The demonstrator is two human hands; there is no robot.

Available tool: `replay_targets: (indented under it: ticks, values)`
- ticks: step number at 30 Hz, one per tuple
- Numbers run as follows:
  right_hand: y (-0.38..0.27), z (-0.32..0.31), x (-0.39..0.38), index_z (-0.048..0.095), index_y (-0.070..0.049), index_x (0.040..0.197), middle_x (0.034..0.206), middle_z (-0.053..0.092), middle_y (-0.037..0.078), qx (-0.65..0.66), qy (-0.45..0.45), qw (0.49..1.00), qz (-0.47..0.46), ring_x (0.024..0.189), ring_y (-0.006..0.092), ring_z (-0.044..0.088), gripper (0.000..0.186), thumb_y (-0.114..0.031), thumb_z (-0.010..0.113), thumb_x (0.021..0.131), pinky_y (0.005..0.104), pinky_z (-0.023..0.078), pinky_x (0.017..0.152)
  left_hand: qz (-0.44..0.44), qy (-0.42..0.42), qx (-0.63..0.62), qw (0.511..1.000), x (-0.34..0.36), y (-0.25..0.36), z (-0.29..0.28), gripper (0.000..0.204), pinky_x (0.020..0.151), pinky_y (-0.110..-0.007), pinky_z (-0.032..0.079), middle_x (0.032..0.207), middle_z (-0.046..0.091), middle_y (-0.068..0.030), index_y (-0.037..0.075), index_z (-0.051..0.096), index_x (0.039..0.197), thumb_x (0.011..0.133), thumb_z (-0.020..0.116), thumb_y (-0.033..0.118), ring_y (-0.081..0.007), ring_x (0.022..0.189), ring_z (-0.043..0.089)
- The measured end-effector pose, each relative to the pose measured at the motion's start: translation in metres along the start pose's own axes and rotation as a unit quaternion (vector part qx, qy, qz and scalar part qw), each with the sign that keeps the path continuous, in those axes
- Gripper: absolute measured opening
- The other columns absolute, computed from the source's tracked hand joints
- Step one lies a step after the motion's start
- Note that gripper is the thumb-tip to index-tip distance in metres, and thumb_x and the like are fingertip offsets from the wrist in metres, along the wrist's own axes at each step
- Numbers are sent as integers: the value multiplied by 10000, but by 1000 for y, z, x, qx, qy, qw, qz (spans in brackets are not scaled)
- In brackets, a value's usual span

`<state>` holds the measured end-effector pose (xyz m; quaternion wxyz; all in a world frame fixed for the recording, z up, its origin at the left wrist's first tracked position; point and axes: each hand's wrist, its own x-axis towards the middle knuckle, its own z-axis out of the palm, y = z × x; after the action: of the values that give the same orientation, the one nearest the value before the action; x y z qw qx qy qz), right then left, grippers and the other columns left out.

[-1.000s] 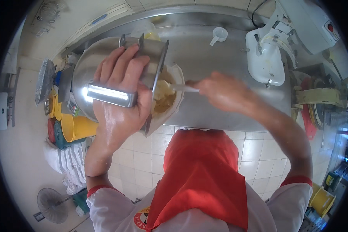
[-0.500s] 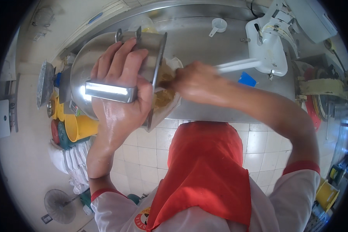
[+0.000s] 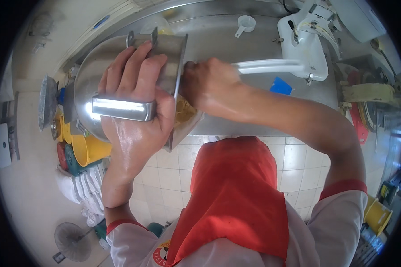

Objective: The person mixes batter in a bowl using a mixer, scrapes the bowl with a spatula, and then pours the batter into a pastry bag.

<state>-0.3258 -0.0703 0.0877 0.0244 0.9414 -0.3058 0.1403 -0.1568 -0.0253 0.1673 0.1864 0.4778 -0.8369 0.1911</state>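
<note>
A steel mixing bowl (image 3: 87, 75) is tipped on its side, its open mouth facing right. My left hand (image 3: 136, 89) is threaded under the bowl's handle (image 3: 122, 108), fingers spread over the metal and thumb near the rim, holding it. At the mouth, my right hand (image 3: 211, 84) is closed round a spatula with a long white handle (image 3: 272, 66), which points right; its blade is hidden behind the rim and my hand. Tan-brown batter (image 3: 185, 111) shows below the rim, in a pale-walled container or liner (image 3: 191, 127) only partly visible.
The steel counter (image 3: 209, 35) carries a white measuring cup (image 3: 246, 24), a blue plastic piece (image 3: 281, 86) and a white stand mixer (image 3: 300, 53). On the left are a yellow bucket (image 3: 88, 150) and stacked white bags (image 3: 87, 191). A fan (image 3: 73, 241) stands lower left.
My right hand has moved left and up, closer to the bowl's rim, taking the spatula along. The left hand keeps its hold on the bowl, and the whole view has shifted slightly.
</note>
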Motion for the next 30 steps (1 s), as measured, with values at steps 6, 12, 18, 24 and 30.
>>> replay_targets:
  ticks: [6,12,18,24,30]
  values:
    - [-1,-70,-16,748,-123,856,837,722,45,-53,-281,958,18,810,215,722,108,-112,648,816,335,578,655,2,25,-13,1000,-3,-9,3,379,953,-496,457,1222,635,-146,83,619,1069,692,595,120,-367,1143,584]
    - [-24,-75,-6,689,-66,1091,828,666,108,-114,-362,925,-33,723,233,699,284,-102,609,821,330,553,603,-9,18,-12,1000,-2,3,0,381,954,-482,471,1221,643,-147,63,638,1073,710,524,84,-371,1162,584]
    - [-23,-86,-26,675,-40,1076,805,641,89,-135,-355,924,-30,732,214,670,280,-103,622,809,321,523,610,-19,37,-48,998,-2,6,2,391,943,-478,479,1211,647,-144,65,632,1057,670,577,77,-367,1134,600]
    - [-17,-170,-24,652,-29,1192,804,610,90,-196,-324,924,-52,681,218,648,345,-122,588,865,341,494,588,-42,39,-51,997,-2,7,0,386,944,-471,480,1201,653,-142,65,628,1040,655,605,78,-367,1128,606]
    - [2,-155,-16,667,-63,1185,820,637,96,-102,-287,952,-30,713,272,648,339,-119,613,856,402,522,679,-37,61,-24,997,-8,2,1,381,954,-468,474,1205,650,-144,68,627,1046,666,602,81,-365,1125,605]
